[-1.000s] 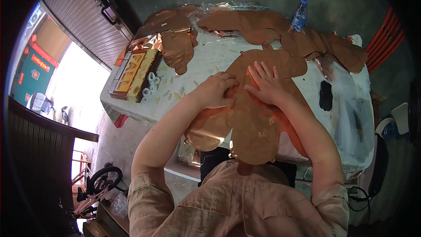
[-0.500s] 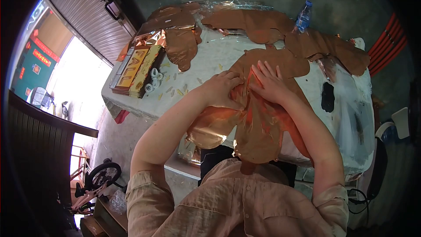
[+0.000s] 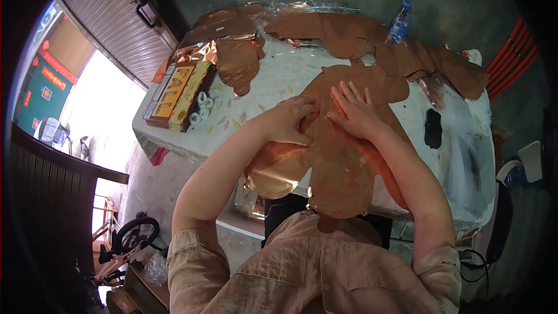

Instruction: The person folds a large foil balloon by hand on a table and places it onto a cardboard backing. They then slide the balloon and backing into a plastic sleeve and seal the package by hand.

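Observation:
A flat, uninflated copper-brown foil balloon [image 3: 343, 180] lies over the near edge of the table, its lower lobes hanging toward my shirt. My left hand [image 3: 289, 119] rests on its left side, with thumb and bent fingers apart. On the right, my right hand [image 3: 357, 110] lies flat with fingers spread, pressing the foil. Between the two hands the foil is mostly smooth, with an orange sheen beside my right palm. A shinier lobe [image 3: 273, 174] of foil shows beneath my left forearm.
More flat copper foil balloons [image 3: 325, 29] lie along the table's far side. At left stand stacked packets [image 3: 177, 96] beside white ribbon rolls [image 3: 200, 107] and small scraps. A water bottle [image 3: 400, 22] stands at the back right. A black object [image 3: 433, 129] and clear plastic [image 3: 465, 163] lie right.
The raised, creased fold of foil between my hands has flattened out. My left hand has shifted slightly left; my right hand stays nearly in place, flat on the foil.

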Motion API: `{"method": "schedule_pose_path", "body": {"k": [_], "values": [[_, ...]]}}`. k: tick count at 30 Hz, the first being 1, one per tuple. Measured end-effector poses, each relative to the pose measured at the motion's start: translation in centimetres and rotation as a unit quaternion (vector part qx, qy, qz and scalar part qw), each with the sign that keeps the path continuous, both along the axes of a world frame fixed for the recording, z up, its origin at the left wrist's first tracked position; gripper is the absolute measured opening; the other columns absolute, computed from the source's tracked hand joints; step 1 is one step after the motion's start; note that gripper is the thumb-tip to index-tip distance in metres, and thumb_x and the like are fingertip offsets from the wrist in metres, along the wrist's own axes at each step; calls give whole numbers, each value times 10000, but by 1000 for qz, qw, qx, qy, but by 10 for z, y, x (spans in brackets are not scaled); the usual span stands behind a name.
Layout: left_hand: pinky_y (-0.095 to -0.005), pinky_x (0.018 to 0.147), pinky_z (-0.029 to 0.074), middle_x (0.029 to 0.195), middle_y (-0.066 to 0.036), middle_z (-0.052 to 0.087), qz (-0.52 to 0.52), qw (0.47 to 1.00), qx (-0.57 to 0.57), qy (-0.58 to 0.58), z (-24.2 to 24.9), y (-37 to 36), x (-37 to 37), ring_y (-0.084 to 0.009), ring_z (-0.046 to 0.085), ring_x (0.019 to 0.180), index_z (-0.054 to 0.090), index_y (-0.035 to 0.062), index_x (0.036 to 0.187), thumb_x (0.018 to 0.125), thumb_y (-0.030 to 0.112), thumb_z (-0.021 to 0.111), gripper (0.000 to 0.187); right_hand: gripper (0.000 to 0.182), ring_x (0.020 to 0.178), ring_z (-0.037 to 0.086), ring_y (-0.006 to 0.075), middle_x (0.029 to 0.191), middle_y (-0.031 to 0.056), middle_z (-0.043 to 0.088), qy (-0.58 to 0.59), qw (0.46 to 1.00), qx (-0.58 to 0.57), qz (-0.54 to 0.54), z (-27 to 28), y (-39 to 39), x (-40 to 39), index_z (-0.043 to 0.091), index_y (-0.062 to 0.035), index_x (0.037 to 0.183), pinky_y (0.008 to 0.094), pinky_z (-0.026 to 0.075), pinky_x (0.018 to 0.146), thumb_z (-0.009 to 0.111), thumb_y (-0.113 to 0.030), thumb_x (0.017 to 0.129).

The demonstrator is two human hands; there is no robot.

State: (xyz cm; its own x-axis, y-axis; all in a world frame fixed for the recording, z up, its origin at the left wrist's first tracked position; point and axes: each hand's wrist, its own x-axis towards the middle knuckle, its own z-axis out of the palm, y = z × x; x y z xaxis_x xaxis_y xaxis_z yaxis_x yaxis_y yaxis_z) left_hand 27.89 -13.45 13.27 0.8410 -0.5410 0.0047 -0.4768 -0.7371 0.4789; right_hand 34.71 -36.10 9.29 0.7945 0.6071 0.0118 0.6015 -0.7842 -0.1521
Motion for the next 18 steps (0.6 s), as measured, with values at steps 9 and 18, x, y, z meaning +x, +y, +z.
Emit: {"method": "schedule_pose_path", "body": {"k": [9, 18], "values": [[-390, 1085, 335, 1408, -225, 397, -1, 1000, 9, 21, 6, -1, 1, -354, 372, 1319, 535, -2, 1244, 643, 353, 792, 743, 743, 1450, 122, 298, 1556, 142, 179, -5, 1000, 25, 5, -4, -1, 0, 264, -136, 1481, 541, 53, 1147, 458, -559, 901], [-388, 967, 434, 1236, -176, 540, 7, 998, 9, 58, 14, -3, 22, -325, 511, 1158, 602, 27, 1143, 686, 267, 756, 539, 766, 1446, 132, 308, 1551, 152, 186, -18, 999, 48, 13, -15, -2, 4, 282, -126, 1470, 573, 41, 1138, 450, -588, 883]]}}
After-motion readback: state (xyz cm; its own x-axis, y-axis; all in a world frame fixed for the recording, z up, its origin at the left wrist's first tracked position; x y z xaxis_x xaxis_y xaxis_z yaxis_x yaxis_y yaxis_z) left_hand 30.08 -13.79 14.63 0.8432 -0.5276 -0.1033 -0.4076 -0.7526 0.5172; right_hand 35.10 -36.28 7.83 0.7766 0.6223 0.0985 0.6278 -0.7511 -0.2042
